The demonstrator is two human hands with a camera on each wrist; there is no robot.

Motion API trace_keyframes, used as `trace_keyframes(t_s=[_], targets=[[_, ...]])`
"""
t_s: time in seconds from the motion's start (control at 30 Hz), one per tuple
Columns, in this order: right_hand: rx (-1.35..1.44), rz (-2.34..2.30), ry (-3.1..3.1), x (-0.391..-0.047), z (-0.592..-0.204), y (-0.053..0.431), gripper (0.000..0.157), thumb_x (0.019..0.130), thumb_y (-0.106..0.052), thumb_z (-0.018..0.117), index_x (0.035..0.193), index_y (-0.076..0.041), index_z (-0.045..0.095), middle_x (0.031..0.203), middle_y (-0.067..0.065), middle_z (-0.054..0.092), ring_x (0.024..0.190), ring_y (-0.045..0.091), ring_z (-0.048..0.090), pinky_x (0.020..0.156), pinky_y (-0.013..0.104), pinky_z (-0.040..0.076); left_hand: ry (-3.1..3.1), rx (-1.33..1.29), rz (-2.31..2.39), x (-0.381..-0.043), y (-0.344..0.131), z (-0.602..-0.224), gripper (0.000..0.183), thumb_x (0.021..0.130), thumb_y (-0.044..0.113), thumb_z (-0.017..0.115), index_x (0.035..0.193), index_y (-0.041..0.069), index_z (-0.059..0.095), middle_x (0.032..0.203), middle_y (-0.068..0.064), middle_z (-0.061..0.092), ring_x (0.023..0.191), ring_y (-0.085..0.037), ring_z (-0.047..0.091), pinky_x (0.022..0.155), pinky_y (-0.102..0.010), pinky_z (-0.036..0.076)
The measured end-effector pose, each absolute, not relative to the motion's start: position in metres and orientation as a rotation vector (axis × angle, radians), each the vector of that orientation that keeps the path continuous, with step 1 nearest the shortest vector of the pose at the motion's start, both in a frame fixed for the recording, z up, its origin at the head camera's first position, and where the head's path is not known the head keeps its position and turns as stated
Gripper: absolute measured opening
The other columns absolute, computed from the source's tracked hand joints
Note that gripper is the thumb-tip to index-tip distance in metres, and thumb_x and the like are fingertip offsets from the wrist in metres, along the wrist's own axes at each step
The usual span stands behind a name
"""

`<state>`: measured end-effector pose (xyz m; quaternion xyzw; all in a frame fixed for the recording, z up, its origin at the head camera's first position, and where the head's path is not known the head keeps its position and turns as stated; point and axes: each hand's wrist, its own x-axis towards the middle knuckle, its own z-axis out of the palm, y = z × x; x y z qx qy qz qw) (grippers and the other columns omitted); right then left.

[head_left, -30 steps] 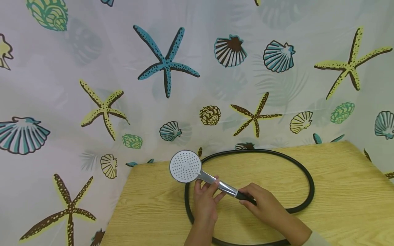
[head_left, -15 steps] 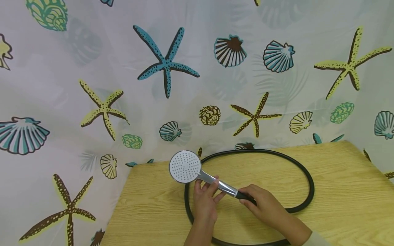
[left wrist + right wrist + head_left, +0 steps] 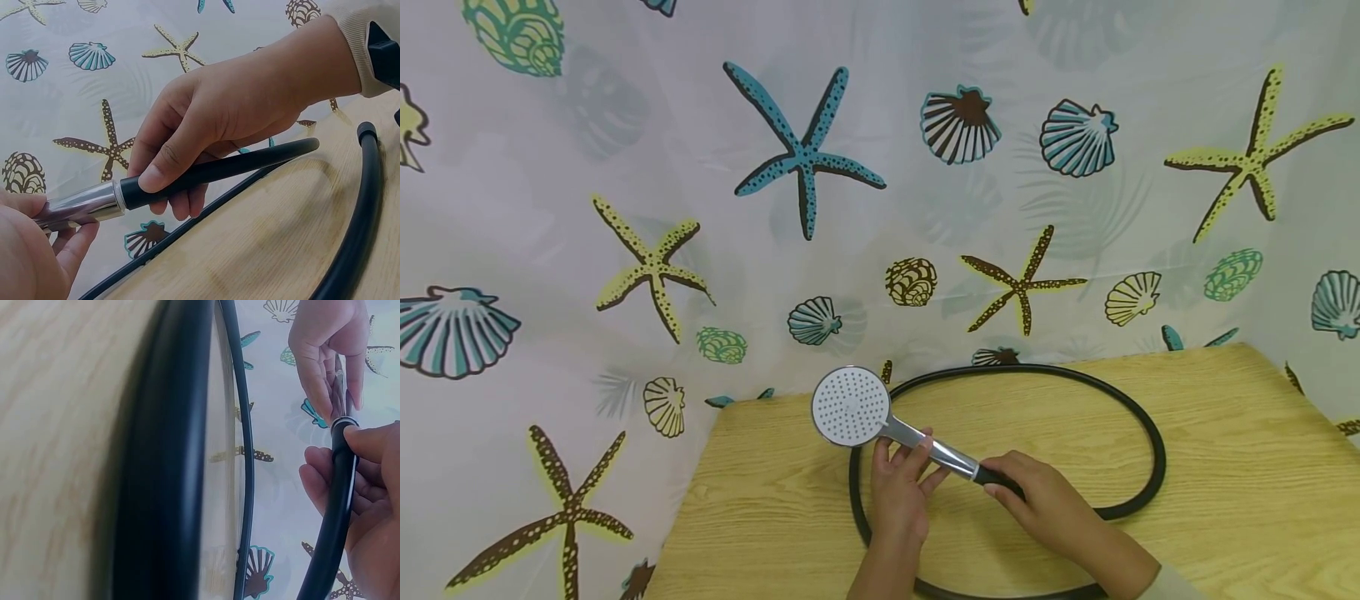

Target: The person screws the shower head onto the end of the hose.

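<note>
A shower head (image 3: 851, 406) with a round white dotted face and chrome handle is held above the table, its face toward the head camera. My left hand (image 3: 900, 496) grips the chrome handle from below, fingers and thumb around it. At the handle's lower end, a white ring meets the black hose (image 3: 1159, 458). My right hand (image 3: 1045, 500) pinches the hose end just beside that ring, thumb on top, as the left wrist view shows. In the right wrist view the hose end (image 3: 340, 481) lies against the handle's end; how deep it sits inside is hidden.
The hose loops across the wooden table (image 3: 760, 500), and its other end (image 3: 367, 130) with a black cap lies on the wood in the left wrist view. A white curtain (image 3: 880, 192) printed with starfish and shells hangs behind and at both sides.
</note>
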<state>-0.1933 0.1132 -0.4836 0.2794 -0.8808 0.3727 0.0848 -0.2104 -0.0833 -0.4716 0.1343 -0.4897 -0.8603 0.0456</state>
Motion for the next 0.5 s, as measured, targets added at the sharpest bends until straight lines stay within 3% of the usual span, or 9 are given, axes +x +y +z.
trace_keyframes(t_s=[0.5], targets=[[0.788, 1.181, -2.632, -0.1959, -0.4854, 0.1130, 0.022, 0.093, -0.026, 0.064, 0.115, -0.021, 0.064, 0.096, -0.013, 0.058, 0.077, -0.003, 0.051, 0.065, 0.016, 0.051, -1.542, 0.350, -2.550, -0.2091, -0.0823, -0.4732, 0.044, 0.085, 0.011, 0.073, 0.124, 0.013, 0.050, 0.111, -0.009, 0.066, 0.096, -0.021, 0.069, 0.079, -0.043, 0.062]])
